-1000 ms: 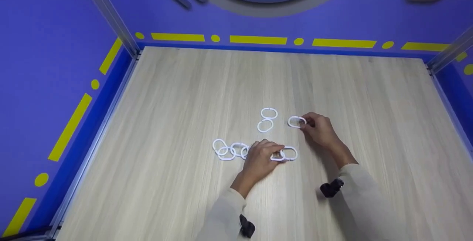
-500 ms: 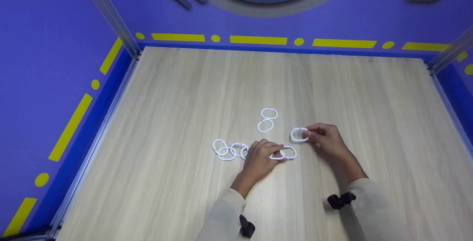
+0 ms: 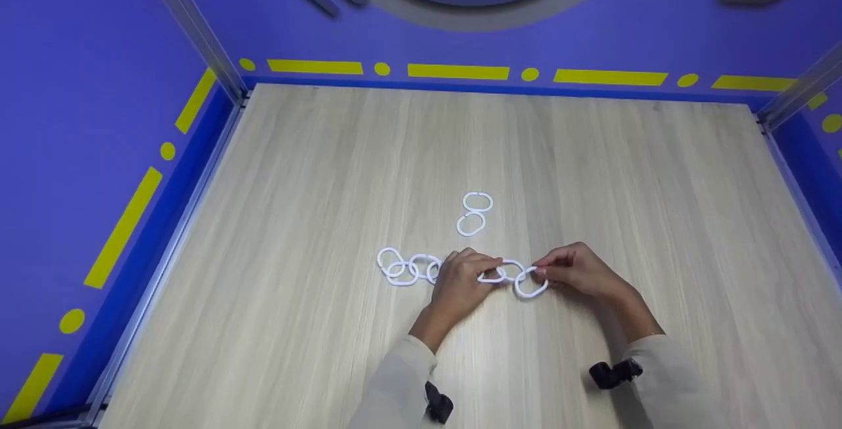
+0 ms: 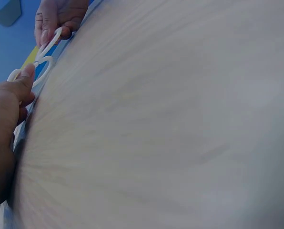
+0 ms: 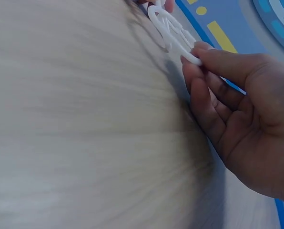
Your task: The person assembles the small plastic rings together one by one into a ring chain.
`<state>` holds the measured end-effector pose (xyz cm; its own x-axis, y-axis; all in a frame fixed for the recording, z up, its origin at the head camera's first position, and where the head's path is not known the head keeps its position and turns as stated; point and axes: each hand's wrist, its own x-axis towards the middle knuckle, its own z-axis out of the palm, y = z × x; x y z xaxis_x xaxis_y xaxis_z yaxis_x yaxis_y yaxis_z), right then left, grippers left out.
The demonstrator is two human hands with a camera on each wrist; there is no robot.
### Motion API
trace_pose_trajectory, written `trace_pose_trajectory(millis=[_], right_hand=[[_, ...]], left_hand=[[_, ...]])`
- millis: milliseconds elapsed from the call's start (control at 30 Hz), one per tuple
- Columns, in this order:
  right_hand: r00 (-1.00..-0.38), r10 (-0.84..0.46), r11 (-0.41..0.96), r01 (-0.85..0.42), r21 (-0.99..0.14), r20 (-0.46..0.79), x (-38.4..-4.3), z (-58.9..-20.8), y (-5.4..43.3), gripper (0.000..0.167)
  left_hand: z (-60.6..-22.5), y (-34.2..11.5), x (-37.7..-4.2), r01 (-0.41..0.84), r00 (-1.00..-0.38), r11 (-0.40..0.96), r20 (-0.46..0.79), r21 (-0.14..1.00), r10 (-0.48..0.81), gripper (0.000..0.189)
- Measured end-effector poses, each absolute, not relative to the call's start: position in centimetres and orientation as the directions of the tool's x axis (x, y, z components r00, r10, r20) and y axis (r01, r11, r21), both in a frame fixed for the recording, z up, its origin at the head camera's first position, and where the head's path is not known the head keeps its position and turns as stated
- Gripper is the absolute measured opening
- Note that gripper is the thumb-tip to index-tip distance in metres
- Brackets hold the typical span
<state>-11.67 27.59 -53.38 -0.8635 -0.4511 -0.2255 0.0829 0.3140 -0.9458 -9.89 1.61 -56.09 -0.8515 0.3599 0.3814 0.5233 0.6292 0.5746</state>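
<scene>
A chain of white oval plastic links (image 3: pixel 402 272) lies across the table, its middle hidden under my left hand (image 3: pixel 460 284). The left thumb and fingers pinch a link near the chain's right end, as the left wrist view also shows. My right hand (image 3: pixel 585 274) pinches a single white link (image 3: pixel 531 294) between thumb and fingertips. That link overlaps the chain's rightmost link (image 3: pixel 513 262); whether it is hooked through is hard to tell. In the right wrist view, the pinched link (image 5: pixel 173 36) is tilted and meets the chain beyond the fingertips.
Two loose white links, an upper one (image 3: pixel 478 202) and a lower one (image 3: pixel 471 224), lie touching each other beyond the left hand. Blue printed panels (image 3: pixel 316 34) wall the wooden table (image 3: pixel 316 172) at the back and sides.
My right hand has come down toward me with its link, from beside the loose links to the chain's right end. The left hand has stayed in place.
</scene>
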Motion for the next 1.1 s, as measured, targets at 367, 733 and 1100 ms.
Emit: trace_pose_trajectory(millis=[367, 733, 1100], right_hand=[[-0.875, -0.448, 0.359, 0.009, -0.933, -0.181, -11.2, -53.3, 26.4, 0.018], [-0.89, -0.41, 0.389, 0.025, -0.921, -0.198, -11.0, -53.3, 26.0, 0.017], [-0.895, -0.416, 0.389, -0.017, -0.921, -0.159, -10.9, -53.5, 25.6, 0.016]], left_hand=[[-56.3, 1.5, -9.8, 0.529, -0.848, 0.618, 0.393, 0.581, 0.356, 0.029], [-56.3, 1.6, -9.9, 0.523, -0.852, 0.628, 0.388, 0.577, 0.353, 0.032], [-56.1, 1.5, -10.0, 0.519, -0.854, 0.629, 0.374, 0.579, 0.361, 0.032]])
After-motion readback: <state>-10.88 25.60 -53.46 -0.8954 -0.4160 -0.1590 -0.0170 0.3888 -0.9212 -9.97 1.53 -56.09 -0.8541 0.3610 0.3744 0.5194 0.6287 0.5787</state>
